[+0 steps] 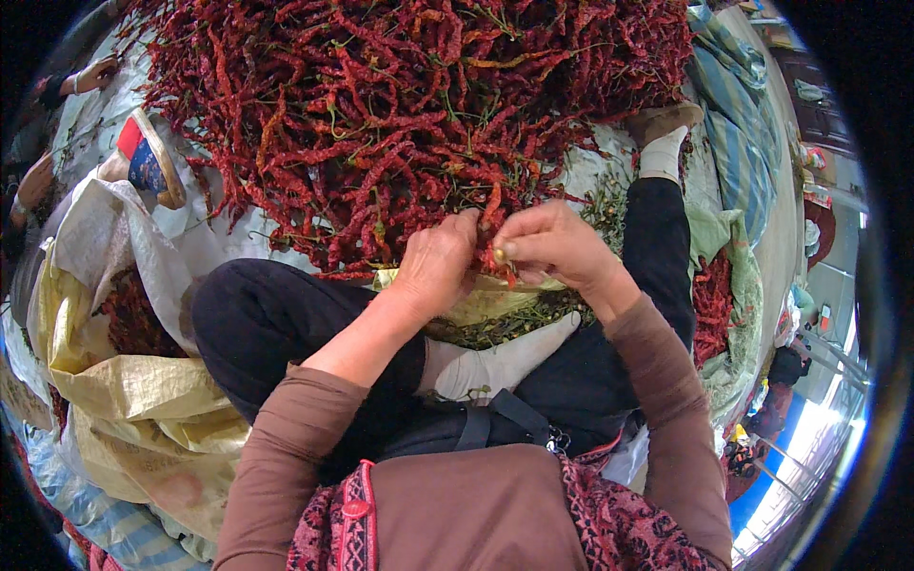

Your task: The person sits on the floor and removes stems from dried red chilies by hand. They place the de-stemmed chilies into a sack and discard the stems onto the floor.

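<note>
A big heap of wrinkled dried red chili peppers (pixel 400 124), some with green stems, lies in front of me. At its near edge my left hand (pixel 433 265) is closed, its fingers curled round red chilies (pixel 489 259) that show between my hands. My right hand (pixel 562 249) pinches thumb and forefinger together at the stem end of these chilies, almost touching the left hand. Below the hands, bits of stem and dry leaf (pixel 505 325) lie on yellow sheeting beside my white-socked foot (pixel 505 362).
A yellow-white woven sack (pixel 143 390) with chilies inside stands at my left. Beyond it are a shoe (pixel 150 162) and another person's hands (pixel 95 74). My other foot (pixel 664 152) is stretched out at the right, near a green sack (pixel 728 352) holding chilies and blue-striped sheeting (pixel 738 124).
</note>
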The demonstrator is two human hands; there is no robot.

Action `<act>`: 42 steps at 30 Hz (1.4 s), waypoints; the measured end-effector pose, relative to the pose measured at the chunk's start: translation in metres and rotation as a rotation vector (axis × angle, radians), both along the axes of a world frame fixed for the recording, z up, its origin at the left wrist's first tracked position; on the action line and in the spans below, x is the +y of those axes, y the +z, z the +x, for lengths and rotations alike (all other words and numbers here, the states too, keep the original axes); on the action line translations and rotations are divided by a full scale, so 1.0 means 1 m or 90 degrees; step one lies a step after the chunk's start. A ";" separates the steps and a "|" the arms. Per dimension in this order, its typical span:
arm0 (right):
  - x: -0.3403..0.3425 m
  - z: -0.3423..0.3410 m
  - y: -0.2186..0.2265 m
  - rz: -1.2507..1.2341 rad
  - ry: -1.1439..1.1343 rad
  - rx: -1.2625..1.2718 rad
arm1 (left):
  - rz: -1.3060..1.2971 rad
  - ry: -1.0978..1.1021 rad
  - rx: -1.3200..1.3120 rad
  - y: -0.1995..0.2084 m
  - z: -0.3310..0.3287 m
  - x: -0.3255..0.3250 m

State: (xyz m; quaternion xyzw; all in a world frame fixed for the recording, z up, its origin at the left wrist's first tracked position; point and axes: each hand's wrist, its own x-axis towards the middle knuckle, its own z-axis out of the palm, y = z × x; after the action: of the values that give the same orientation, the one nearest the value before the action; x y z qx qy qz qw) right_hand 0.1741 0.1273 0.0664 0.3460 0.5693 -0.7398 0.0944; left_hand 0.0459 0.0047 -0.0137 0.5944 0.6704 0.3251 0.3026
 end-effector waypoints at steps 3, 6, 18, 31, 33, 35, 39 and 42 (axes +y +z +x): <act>0.003 0.018 0.023 -0.078 0.092 0.050 | 0.020 0.021 0.001 0.000 0.001 -0.004; 0.019 0.038 0.021 0.136 0.177 0.025 | 0.045 0.034 0.002 -0.001 0.000 -0.005; 0.015 -0.002 -0.048 -0.034 -0.444 0.113 | 0.101 0.120 -0.250 0.012 0.000 0.001; -0.015 -0.029 -0.021 0.322 -0.064 -0.002 | -0.021 0.298 -1.026 0.021 -0.030 0.006; -0.018 -0.026 -0.041 0.522 -0.018 0.086 | -0.036 0.288 -0.983 0.021 -0.030 0.007; -0.023 -0.027 -0.032 0.450 -0.046 0.049 | -0.020 0.289 -0.988 0.023 -0.032 0.006; -0.023 -0.023 -0.023 0.308 -0.020 -0.067 | -0.060 0.253 -1.119 0.016 -0.041 0.006; -0.028 -0.021 -0.018 0.148 -0.089 -0.106 | -0.017 0.257 -1.066 0.020 -0.033 0.008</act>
State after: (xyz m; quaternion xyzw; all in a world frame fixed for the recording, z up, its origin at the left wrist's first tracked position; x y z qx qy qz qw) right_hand 0.1533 0.0995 0.0487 0.4533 0.6158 -0.6426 0.0493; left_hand 0.0125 0.0123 0.0062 0.0248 0.3227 0.6961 0.6409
